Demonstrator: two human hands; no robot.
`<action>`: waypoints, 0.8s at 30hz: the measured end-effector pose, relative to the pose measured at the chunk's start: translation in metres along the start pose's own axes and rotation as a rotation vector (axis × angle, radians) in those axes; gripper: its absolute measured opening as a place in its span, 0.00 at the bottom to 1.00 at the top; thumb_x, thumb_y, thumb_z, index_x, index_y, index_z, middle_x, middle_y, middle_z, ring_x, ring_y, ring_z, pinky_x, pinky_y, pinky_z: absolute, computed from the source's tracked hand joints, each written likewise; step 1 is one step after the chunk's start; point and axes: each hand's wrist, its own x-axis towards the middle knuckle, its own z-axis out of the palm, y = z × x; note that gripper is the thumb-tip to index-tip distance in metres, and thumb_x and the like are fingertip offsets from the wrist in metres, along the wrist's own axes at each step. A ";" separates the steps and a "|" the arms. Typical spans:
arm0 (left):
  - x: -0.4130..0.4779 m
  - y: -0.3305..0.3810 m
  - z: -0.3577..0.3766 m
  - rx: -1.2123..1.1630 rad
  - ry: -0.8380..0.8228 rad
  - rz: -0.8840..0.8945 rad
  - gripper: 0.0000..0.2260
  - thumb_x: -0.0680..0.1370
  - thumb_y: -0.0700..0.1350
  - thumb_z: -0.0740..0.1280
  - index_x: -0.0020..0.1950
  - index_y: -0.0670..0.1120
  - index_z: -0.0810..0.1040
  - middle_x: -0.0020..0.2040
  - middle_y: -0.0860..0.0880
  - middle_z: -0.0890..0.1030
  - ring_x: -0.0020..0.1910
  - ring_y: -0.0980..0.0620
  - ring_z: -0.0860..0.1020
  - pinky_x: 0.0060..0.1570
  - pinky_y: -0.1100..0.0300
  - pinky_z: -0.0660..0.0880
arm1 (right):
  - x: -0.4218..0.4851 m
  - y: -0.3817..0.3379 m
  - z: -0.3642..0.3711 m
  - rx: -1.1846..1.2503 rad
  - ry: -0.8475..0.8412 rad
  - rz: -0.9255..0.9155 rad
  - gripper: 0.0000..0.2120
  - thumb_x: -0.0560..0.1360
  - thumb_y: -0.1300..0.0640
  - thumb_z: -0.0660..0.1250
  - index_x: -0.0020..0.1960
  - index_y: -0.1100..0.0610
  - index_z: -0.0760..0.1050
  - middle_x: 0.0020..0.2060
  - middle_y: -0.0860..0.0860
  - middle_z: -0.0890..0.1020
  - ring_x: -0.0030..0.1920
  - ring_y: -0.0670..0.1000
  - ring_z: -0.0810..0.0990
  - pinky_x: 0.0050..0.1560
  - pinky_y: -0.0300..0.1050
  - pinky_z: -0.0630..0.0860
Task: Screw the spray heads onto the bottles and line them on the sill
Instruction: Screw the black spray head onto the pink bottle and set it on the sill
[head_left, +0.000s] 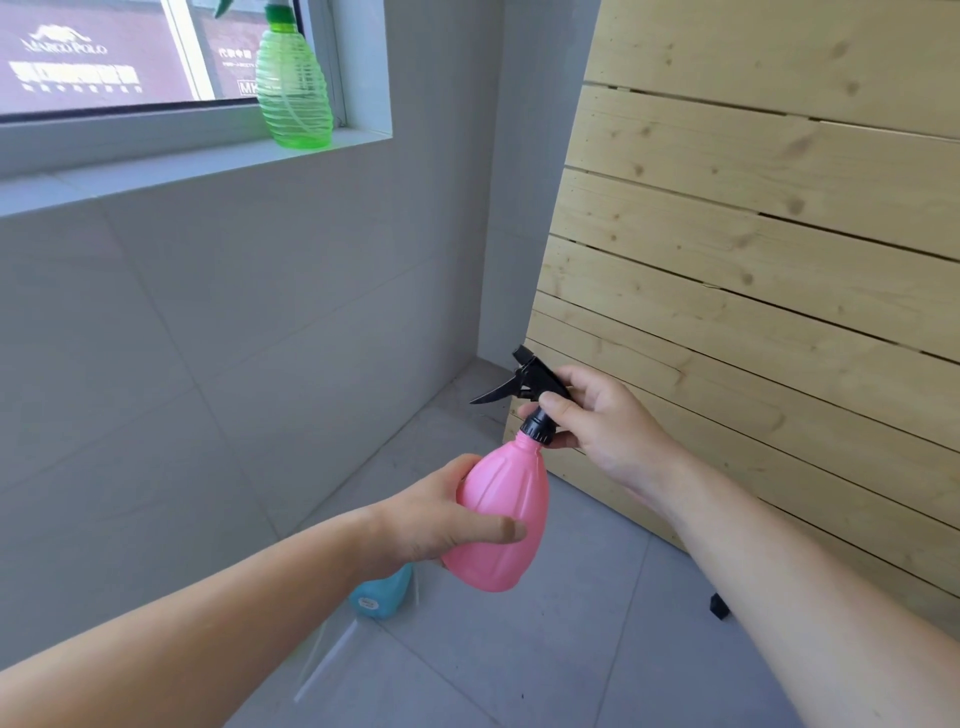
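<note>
The left hand (431, 514) was wrapped around the belly of the pink bottle (501, 519), tilted in mid-air above the floor, with a blue bottle (379, 595) lying below it. The right hand (605, 421) pinched the black spray head (530, 387) seated on the pink bottle's neck. Up on the sill (156, 161) a green bottle (291, 85) stood upright with its head on. Wooden slats (753, 260) leaned at the right.

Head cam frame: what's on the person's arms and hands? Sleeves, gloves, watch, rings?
Nothing worn that shows. The left hand and right hand are bare: no gloves, rings or visible markings. Both forearms are uncovered up to the frame edge, with no sleeve, watch or band in view.
</note>
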 end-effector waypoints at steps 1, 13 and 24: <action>0.000 0.000 -0.001 0.003 -0.002 0.003 0.34 0.65 0.52 0.79 0.70 0.57 0.71 0.62 0.49 0.81 0.61 0.47 0.83 0.59 0.42 0.83 | 0.000 0.000 -0.001 -0.001 -0.012 0.003 0.11 0.82 0.63 0.59 0.62 0.59 0.76 0.52 0.60 0.85 0.45 0.51 0.85 0.53 0.49 0.81; -0.002 0.007 -0.008 -0.050 -0.062 0.045 0.30 0.69 0.51 0.77 0.70 0.56 0.74 0.63 0.46 0.83 0.61 0.44 0.84 0.58 0.44 0.82 | -0.002 0.003 -0.011 0.037 -0.172 -0.052 0.24 0.71 0.65 0.68 0.66 0.58 0.72 0.52 0.57 0.84 0.51 0.48 0.82 0.57 0.46 0.79; -0.002 0.009 -0.007 0.038 -0.017 0.049 0.28 0.66 0.51 0.81 0.63 0.55 0.77 0.57 0.50 0.85 0.58 0.47 0.84 0.55 0.53 0.84 | 0.002 0.006 -0.014 0.044 -0.251 -0.033 0.23 0.73 0.72 0.67 0.67 0.62 0.72 0.51 0.58 0.84 0.52 0.51 0.82 0.55 0.45 0.80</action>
